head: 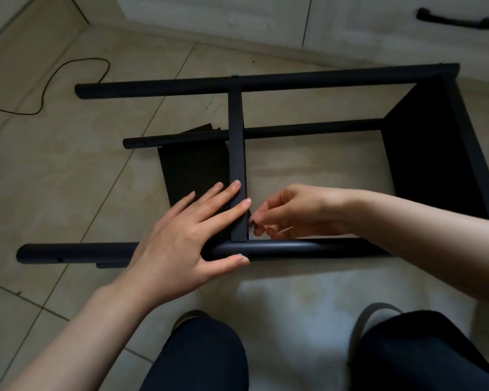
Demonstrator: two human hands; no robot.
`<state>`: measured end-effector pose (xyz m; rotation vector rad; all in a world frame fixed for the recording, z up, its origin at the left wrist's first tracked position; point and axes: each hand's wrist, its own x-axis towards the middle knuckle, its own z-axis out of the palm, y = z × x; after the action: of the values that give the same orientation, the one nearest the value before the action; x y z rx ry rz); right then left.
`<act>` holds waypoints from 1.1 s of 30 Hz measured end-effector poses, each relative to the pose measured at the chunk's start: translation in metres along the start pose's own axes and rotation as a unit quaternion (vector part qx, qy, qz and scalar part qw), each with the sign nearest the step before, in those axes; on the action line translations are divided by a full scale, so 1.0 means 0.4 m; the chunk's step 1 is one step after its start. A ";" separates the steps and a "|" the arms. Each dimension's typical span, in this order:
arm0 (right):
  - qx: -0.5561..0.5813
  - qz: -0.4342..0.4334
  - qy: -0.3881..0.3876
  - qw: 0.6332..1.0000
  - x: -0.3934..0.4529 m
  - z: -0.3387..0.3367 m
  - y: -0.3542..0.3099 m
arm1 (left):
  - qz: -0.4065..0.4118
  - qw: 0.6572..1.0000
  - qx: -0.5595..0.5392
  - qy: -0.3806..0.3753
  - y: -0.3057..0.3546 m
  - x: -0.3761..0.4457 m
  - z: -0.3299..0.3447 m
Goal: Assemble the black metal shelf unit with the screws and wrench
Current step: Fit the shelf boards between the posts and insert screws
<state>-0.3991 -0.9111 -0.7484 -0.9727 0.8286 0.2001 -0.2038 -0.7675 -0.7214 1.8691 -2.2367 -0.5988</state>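
The shelf (pixel 237 153) is standing on edge inside the frame (pixel 266 80), which is lying on its side on the floor (pixel 68 170). The shelf's long axis is running away from you, from the near tube (pixel 308 246) up to the far tube (pixel 336 77). Its near end is butting against the near tube, and that joint is where the next move looks to be landing.

Your left hand (pixel 181 241) is lying flat and spread: the fingers (pixel 235 186) are pressing the shelf's edge from the left, while the thumb is hooking over the near tube just below the joint, beside a small bright spot that may be a screw head. So you are bracing, not gripping anything.

Your right hand (pixel 297 210) is sitting just to the right of the shelf's near end, closer to the joint than the left. Its fingertips are pinched narrow on a small dark piece (pixel 254 223), likely a screw or nut, though it is too small to tell. A thin pale sliver is also showing under that hand; what it is, you cannot tell from here.

The shelf lies just left of those pinched fingertips, nearly touching. The piece is probably going in leftward, across the shelf's long axis, so your right hand is the one to drive it while the left is steadying.

No wrench is showing.
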 end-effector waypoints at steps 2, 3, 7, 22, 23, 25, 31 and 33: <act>-0.011 0.003 -0.019 1.000 0.013 0.007 -0.005 | 0.002 1.000 0.000 0.001 0.000 0.000 0.000; -0.021 0.001 -0.027 0.999 0.019 0.011 -0.005 | 0.003 1.000 0.000 0.002 0.000 0.000 0.001; -0.037 -0.006 -0.057 0.998 0.040 0.026 0.005 | 0.003 1.000 0.002 0.006 0.000 0.000 0.002; -0.027 0.038 -0.085 0.995 0.071 0.029 0.024 | 0.000 1.000 0.002 0.004 0.002 -0.002 -0.001; -0.023 0.040 -0.092 0.995 0.069 0.026 0.022 | 0.000 1.000 0.004 0.003 0.002 -0.002 -0.001; -0.014 0.046 -0.108 0.993 0.066 0.019 0.017 | 0.001 1.000 0.006 0.000 0.002 -0.002 -0.002; -0.014 0.061 -0.109 0.992 0.072 0.017 0.018 | -0.001 1.000 0.011 -0.005 0.004 -0.001 -0.002; -0.022 0.069 -0.107 0.992 0.075 0.022 0.017 | -0.002 1.000 0.011 -0.004 0.005 -0.001 -0.003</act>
<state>-0.3772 -0.9063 -0.7713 -0.9165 0.6960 0.4364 -0.2050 -0.7671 -0.7194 1.8839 -2.2548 -0.5870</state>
